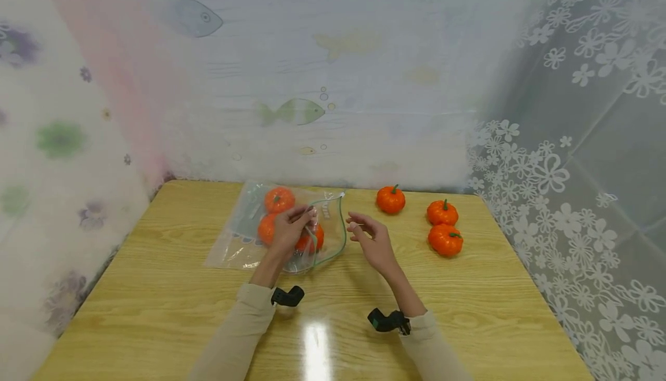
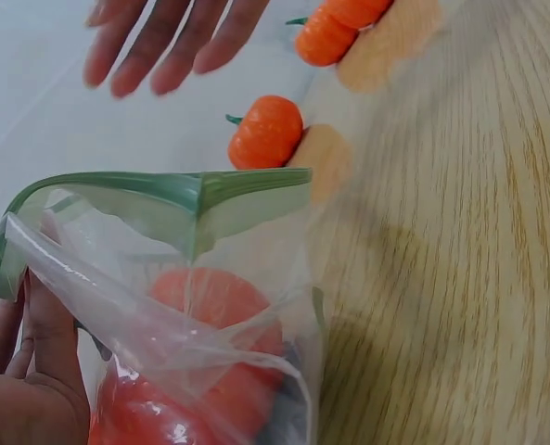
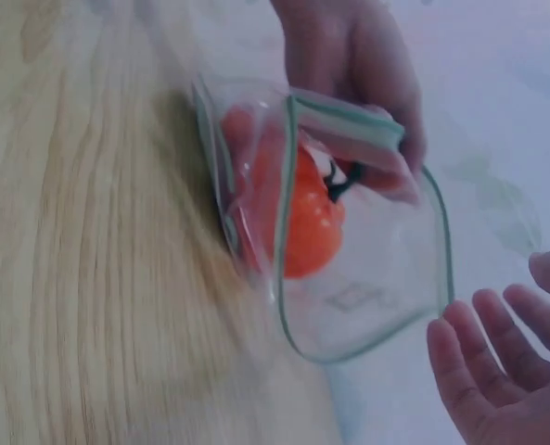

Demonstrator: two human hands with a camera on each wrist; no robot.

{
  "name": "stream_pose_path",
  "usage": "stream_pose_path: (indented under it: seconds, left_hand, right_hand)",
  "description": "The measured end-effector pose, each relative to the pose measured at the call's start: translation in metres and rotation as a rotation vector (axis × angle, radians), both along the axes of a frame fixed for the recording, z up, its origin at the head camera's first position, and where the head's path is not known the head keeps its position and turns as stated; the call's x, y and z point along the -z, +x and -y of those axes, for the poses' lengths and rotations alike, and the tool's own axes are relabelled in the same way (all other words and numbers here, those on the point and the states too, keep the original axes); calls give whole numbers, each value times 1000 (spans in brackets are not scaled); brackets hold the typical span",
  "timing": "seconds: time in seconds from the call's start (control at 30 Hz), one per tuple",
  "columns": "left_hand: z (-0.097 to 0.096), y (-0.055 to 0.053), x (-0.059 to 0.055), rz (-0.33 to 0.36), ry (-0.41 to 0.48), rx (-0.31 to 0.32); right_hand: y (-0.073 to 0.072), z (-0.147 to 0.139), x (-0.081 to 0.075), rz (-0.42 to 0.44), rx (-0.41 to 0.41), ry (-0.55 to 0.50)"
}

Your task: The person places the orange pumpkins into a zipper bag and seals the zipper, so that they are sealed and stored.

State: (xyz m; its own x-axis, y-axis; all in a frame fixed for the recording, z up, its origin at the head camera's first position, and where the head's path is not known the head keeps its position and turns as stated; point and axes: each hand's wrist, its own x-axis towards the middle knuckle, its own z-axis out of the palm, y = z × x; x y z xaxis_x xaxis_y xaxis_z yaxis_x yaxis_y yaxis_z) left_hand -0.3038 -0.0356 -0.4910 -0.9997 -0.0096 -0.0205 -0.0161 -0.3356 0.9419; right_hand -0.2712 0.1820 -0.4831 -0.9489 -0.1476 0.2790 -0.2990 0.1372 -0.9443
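A clear zip bag (image 1: 239, 254) with a green seal lies on the table, its mouth gaping toward the right. Inside it are three orange toy pumpkins, among them one at the back (image 1: 280, 199) and one near the mouth (image 3: 312, 222). My left hand (image 1: 289, 229) pinches the bag's upper edge by the green seal, as the left wrist view shows close up. Just right of the mouth my right hand (image 1: 376, 247) is held with fingers loosely spread and nothing in them; in the right wrist view its fingertips (image 3: 439, 329) are right at the green rim.
To the right on the wooden table (image 1: 468, 311) stand more toy pumpkins: a single one (image 1: 391, 200) near the back edge, and two touching each other, one behind (image 1: 442, 213) and one in front (image 1: 445, 240). A printed curtain (image 1: 333, 80) hangs behind the table.
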Motion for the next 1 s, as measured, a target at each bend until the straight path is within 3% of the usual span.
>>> stream_pose_path:
  seconds: [0.3,0.57,0.73,0.83,1.0]
  left_hand:
    - [2,-1,3,3,26,10]
    - [2,0,2,22,37,1]
    - [1,4,2,33,22,-7]
    - [1,6,3,36,10,-8]
    - [0,9,3,35,10,-10]
  right_hand:
    - [5,-48,-4,-72,244,-102]
    - [27,-85,-21,-80,406,-27]
    - [31,-107,-14,-146,519,19]
    - [25,-125,0,-183,585,12]
    - [16,-151,17,-164,667,22]
